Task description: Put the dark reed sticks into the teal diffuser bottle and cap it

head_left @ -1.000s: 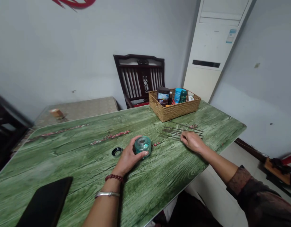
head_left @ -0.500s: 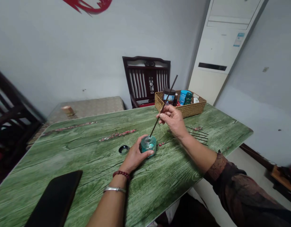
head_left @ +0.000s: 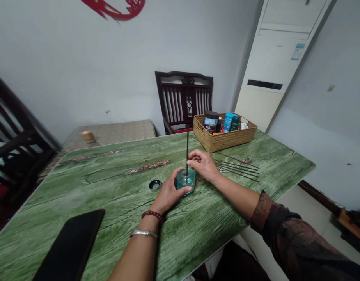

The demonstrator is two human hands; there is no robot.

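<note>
A small teal glass diffuser bottle (head_left: 185,183) stands on the green table, and my left hand (head_left: 169,190) is wrapped round its left side with the thumb across the front. One dark reed stick (head_left: 187,142) rises nearly upright from the bottle's mouth, its lower end inside the neck. My right hand (head_left: 203,165) pinches that stick a little above the mouth. Left of the bottle lies a round black cap (head_left: 154,185). Several more dark sticks (head_left: 241,169) lie loosely side by side on the table, right of my right hand.
A wicker basket (head_left: 229,141) with jars and bottles stands at the table's back right. A black flat slab (head_left: 71,242) lies at the front left of the green table (head_left: 121,210). Behind stands a dark wooden chair (head_left: 185,97); a small wooden object (head_left: 87,136) sits on a side surface.
My right hand has moved down and left with the stick. The stick has gone from tilted above the bottle's mouth to nearly upright inside it. My left hand stays on the bottle.
</note>
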